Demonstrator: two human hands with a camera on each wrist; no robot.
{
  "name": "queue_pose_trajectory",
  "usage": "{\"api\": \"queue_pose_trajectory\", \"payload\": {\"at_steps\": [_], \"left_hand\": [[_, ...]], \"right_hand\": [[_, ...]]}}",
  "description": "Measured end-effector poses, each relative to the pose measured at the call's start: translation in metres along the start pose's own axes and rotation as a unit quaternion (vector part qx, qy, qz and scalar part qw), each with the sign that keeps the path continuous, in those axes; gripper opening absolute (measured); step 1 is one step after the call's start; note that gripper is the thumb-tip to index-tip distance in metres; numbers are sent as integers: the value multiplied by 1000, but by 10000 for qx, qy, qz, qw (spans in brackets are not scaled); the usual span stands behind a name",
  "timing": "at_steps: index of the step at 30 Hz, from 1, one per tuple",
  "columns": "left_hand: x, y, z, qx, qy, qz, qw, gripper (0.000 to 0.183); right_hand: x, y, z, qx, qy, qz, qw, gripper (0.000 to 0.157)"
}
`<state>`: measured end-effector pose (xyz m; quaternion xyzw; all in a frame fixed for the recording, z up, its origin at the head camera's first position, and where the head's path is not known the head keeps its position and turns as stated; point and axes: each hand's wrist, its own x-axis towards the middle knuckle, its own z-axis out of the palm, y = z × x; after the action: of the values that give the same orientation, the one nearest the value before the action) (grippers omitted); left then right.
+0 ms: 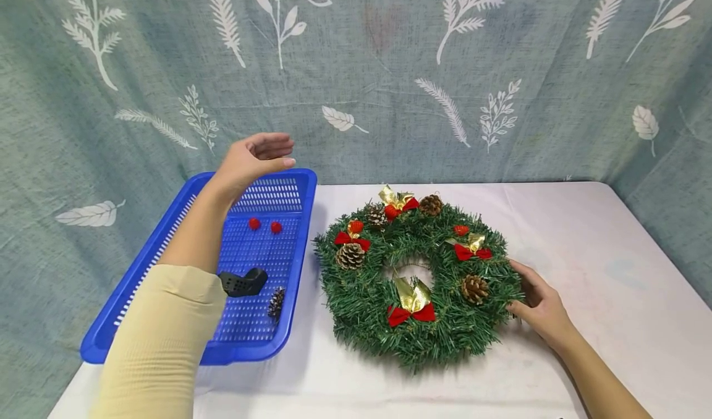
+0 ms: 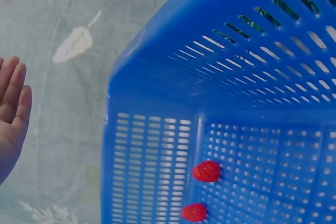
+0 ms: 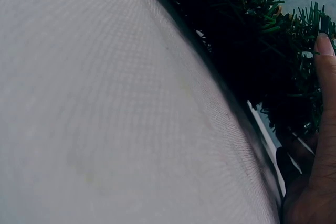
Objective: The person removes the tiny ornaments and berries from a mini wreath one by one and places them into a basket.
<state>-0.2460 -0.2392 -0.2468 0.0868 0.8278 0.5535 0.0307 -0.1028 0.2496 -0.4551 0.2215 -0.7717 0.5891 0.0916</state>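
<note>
White tabletop (image 1: 589,246); bushy green wreath (image 1: 361,298), red-and-gold bows (image 1: 412,308), brown pinecones (image 1: 474,289).

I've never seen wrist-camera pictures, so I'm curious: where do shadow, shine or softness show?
Head view: gold ribbon glints, and a soft shadow lies beside the blue basket; left wrist view: a bit hazy, the red berries soft-edged; right wrist view: darkest, the wreath largely sunk in near-black shadow, the right hand dim.

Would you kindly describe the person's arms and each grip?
A pale yellow, finely creased sleeve covers part of the left arm, stopping short of the wrist. The right forearm is bare where visible. Left grip and right grip are gloveless.
</note>
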Motion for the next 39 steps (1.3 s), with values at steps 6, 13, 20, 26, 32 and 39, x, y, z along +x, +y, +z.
{"api": "queue_pose_trajectory", "payload": {"at_steps": [6, 13, 20, 26, 32, 39], "left_hand": [[-2, 17, 7, 139, -35, 110, 9998, 60], [-8, 38, 16, -154, -185, 409, 9989, 60], [-13, 61, 33, -686, -391, 625, 9949, 58], [-17, 79, 50, -751, -514, 717, 9933, 56], [-20, 94, 72, -805, -651, 844, 9910, 57], [-23, 105, 94, -953, -885, 1050, 9859, 57]], "right_hand": [[2, -3, 1, -7, 44, -29, 10000, 73], [3, -4, 3, 193, 12, -210, 9996, 75], [3, -3, 3, 124, 0, -164, 9998, 75], [2, -3, 4, 36, 40, -132, 9999, 75], [0, -1, 2, 4, -4, -41, 10000, 74], [-1, -1, 2, -42, 11, -26, 10000, 74]]}}
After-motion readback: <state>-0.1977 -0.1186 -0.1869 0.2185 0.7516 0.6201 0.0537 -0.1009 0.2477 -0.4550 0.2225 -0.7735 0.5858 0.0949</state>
